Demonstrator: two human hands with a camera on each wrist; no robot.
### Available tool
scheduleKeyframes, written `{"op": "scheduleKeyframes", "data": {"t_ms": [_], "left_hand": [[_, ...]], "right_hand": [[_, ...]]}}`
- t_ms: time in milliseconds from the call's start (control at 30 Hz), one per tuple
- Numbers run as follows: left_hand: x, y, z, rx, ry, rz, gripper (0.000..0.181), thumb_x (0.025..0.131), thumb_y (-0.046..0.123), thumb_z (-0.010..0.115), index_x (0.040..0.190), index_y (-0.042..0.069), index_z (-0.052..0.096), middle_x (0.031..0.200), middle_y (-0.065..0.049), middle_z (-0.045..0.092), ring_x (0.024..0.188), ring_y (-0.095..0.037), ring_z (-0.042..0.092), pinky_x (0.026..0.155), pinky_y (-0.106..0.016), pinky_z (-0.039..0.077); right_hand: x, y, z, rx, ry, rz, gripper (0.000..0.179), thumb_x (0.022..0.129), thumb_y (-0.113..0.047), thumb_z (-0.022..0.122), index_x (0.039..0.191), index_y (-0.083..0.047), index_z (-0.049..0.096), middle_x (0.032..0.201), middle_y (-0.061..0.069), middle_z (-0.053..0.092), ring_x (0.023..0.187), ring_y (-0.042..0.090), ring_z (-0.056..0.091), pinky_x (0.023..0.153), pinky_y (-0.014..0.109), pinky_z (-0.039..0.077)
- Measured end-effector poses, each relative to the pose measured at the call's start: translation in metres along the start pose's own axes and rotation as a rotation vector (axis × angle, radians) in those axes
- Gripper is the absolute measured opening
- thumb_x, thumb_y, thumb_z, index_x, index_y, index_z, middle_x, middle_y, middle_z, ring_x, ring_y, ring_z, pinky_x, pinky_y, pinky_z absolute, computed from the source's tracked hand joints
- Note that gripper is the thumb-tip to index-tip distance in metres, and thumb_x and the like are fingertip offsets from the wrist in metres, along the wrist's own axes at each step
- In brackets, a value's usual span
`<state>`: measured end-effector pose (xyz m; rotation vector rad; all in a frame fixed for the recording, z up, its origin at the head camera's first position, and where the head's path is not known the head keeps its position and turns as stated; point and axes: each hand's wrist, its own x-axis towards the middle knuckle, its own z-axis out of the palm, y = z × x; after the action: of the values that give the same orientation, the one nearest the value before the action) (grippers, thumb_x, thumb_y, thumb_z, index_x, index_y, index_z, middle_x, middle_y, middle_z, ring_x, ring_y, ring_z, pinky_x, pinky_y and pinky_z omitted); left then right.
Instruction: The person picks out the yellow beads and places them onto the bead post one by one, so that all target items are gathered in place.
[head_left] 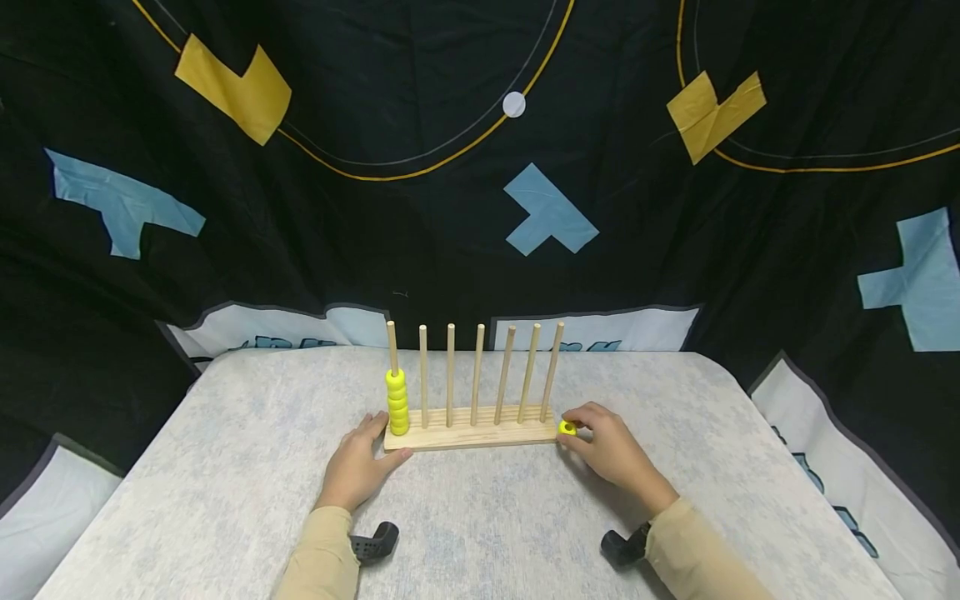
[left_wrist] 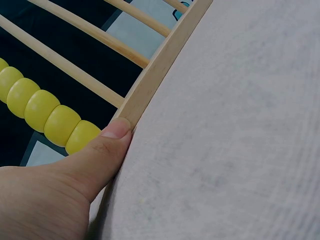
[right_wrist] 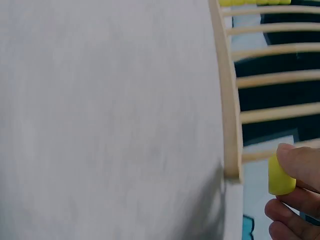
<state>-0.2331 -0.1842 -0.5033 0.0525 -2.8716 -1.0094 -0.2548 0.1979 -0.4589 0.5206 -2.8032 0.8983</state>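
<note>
A wooden bead frame (head_left: pixel 472 437) lies across the table, with several upright pegs in a row along its base. On its leftmost peg is a stack of several yellow beads (head_left: pixel 397 403). My left hand (head_left: pixel 354 473) holds the left end of the base, and in the left wrist view the thumb (left_wrist: pixel 102 157) presses on its front edge below the beads. Just off the right end, my right hand (head_left: pixel 611 450) pinches a single yellow bead (right_wrist: pixel 281 177) between thumb and fingers. The bead's dark hole shows in the head view. The other pegs carry no beads.
The table (head_left: pixel 480 525) has a pale, mottled cover. Behind it hangs a black cloth (head_left: pixel 420 242) with yellow and blue shapes and a white lower band. A dark wrist device (head_left: pixel 375 543) sits on the left wrist, another (head_left: pixel 626 546) on the right.
</note>
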Motion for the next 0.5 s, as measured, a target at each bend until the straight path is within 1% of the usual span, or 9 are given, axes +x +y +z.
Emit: {"op": "scheduleKeyframes", "data": {"t_ms": [133,233,367,500], "left_hand": [[0.0,-0.001,0.0,-0.001,0.001,0.001,0.084,0.086,0.046,0.075,0.151,0.007,0.04,0.159,-0.017,0.036,0.148,-0.042,0.03,0.117,-0.065,0.027],[0.0,-0.002,0.0,-0.003,0.001,0.005,0.084,0.086,0.047,0.075,0.151,0.007,0.04,0.159,-0.017,0.036,0.147,-0.042,0.03,0.117,-0.065,0.028],[0.001,-0.002,0.0,-0.004,0.002,0.006,0.084,0.086,0.047,0.075,0.151,0.007,0.04,0.158,-0.017,0.036,0.147,-0.043,0.031,0.116,-0.065,0.028],[0.001,-0.001,0.0,-0.006,0.001,0.0,0.084,0.086,0.047,0.075,0.152,0.007,0.04,0.159,-0.017,0.036,0.148,-0.043,0.03,0.116,-0.066,0.027]], "right_hand": [[-0.002,-0.011,0.002,0.048,0.0,-0.041,0.034,0.085,-0.02,0.079,0.115,-0.007,0.072,0.107,-0.003,0.068,0.097,0.012,0.065,0.092,0.042,0.058],[-0.002,-0.02,0.004,0.082,-0.002,-0.073,0.034,0.085,-0.018,0.08,0.116,-0.007,0.072,0.106,-0.005,0.068,0.096,0.011,0.064,0.092,0.038,0.058],[0.0,-0.032,0.006,0.089,0.0,-0.111,0.033,0.085,-0.017,0.08,0.116,-0.008,0.072,0.106,-0.006,0.067,0.096,0.01,0.064,0.089,0.034,0.059],[0.002,-0.044,0.007,0.121,-0.009,-0.139,0.034,0.085,-0.016,0.079,0.117,-0.008,0.071,0.109,-0.005,0.068,0.098,0.013,0.065,0.088,0.036,0.059]]}}
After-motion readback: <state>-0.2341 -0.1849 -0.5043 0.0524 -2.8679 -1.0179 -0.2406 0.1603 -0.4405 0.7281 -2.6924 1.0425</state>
